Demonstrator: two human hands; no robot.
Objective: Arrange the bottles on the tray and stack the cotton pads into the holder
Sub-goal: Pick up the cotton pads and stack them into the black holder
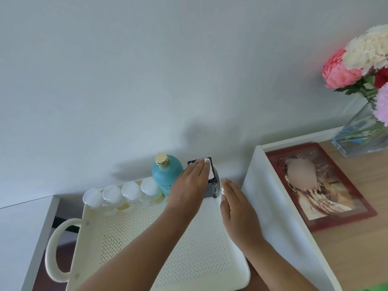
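A cream perforated tray (159,238) with a loop handle on its left holds a row of several small clear bottles with round caps (130,192) along its far edge. Beside them stands a teal bottle with a gold cap (164,173). At the tray's far right corner is a dark square holder (211,186) with white cotton pads (210,174) showing at its top. My left hand (188,185) lies flat, fingers together, over the holder's top and left side. My right hand (235,208) is flat with fingers straight, just right of the holder, holding nothing.
A white upright panel (279,206) rises close to the right of the tray. Beyond it, on a wooden top, lie a red-framed picture (327,185) and a glass vase of flowers (365,131). A pale wall stands directly behind the tray.
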